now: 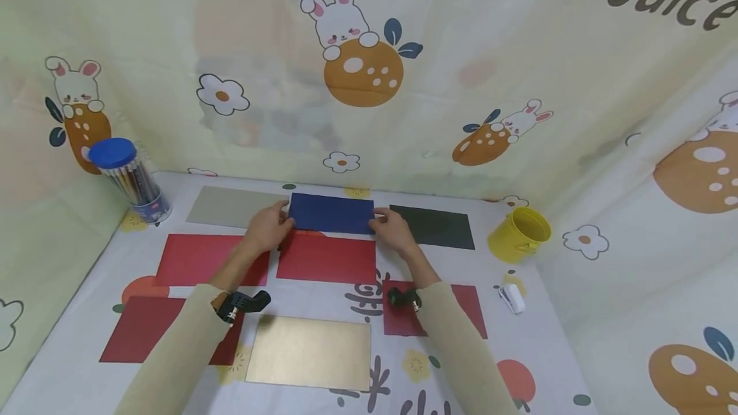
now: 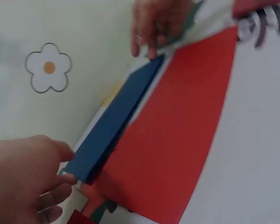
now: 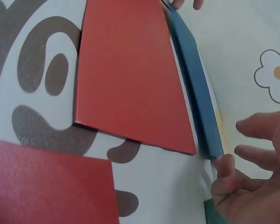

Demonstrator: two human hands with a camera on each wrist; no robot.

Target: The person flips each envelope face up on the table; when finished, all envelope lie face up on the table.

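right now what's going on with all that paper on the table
A person holds a dark blue sheet by its two short ends, left hand on one end and right hand on the other, lifted slightly at the far side of the table. Red sheets, a grey, a black and a gold one lie flat around it. A yellow cup stands to the right.
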